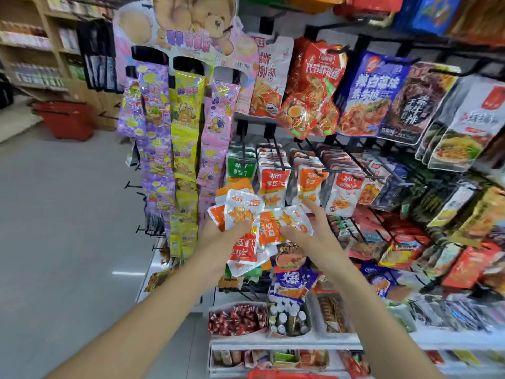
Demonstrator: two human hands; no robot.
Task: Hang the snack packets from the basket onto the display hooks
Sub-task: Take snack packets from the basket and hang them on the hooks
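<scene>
My left hand (pixel 218 236) grips a fanned bunch of small orange-and-white snack packets (pixel 240 212) in front of the display rack. My right hand (pixel 308 228) pinches one orange-and-white packet (pixel 278 222) at the right side of that bunch, thumb under it and fingers over it. Just above, matching orange packets (pixel 273 179) hang on black display hooks (pixel 278 151), with a green row (pixel 240 165) to their left. A red basket (pixel 65 119) stands on the floor far off at the left.
Long strips of purple, yellow and pink sweets (pixel 185 127) hang to the left of the hooks. Large noodle and snack bags (pixel 377 91) fill the upper right hooks. Trays of small goods (pixel 237 318) sit on the low shelf. Grey floor (pixel 68 228) lies at the left.
</scene>
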